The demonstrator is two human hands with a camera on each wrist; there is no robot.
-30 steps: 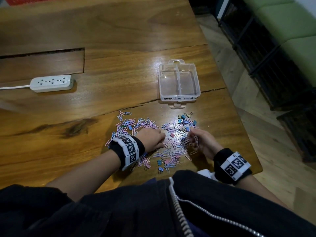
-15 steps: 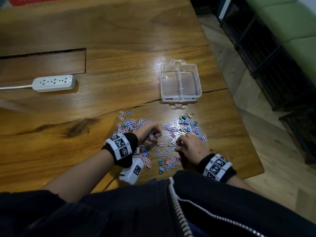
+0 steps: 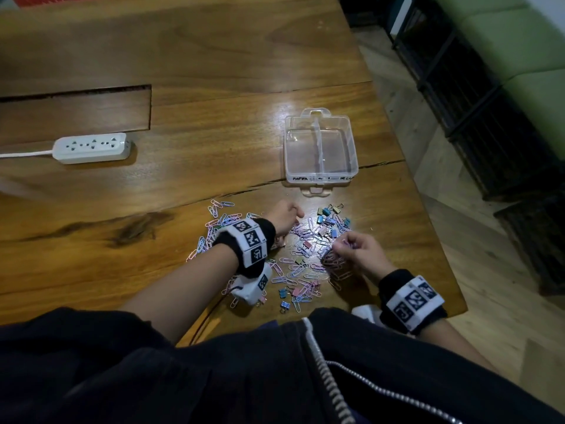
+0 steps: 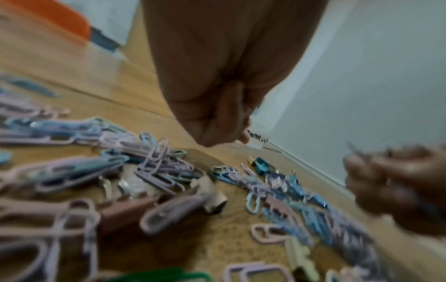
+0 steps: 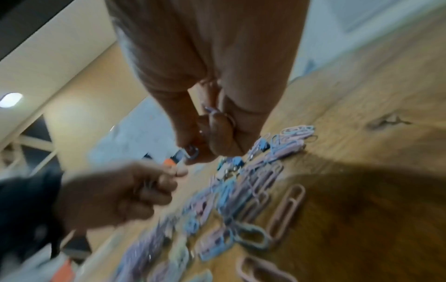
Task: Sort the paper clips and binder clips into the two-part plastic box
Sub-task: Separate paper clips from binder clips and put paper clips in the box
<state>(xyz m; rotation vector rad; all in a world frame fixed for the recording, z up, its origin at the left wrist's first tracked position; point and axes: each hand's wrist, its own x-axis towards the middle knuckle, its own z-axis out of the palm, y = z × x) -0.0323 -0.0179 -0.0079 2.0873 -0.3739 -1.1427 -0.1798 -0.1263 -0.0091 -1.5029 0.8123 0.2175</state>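
A clear two-part plastic box (image 3: pixel 321 147) stands open on the wooden table (image 3: pixel 214 123), and both its halves look bare. Just in front of it lies a loose heap of pink and blue paper clips (image 3: pixel 301 264), with small binder clips (image 3: pixel 329 220) mixed in near the box side. My left hand (image 3: pixel 284 216) hovers over the heap's far edge in a fist; thin wire clips glint between its fingers (image 5: pixel 147 186). Over the right of the heap, my right hand (image 3: pixel 356 250) is curled round several paper clips (image 5: pixel 210 112).
A white power strip (image 3: pixel 91 147) with its cord lies at the left of the table. A recessed panel (image 3: pixel 76 114) is cut into the tabletop behind it. The table's right edge (image 3: pixel 428 215) runs close to the box and heap, with floor and dark shelving beyond.
My left hand has lifted off the heap and moved forward toward the box, still in a fist. My right hand has shifted slightly forward and right, still gripping clips.
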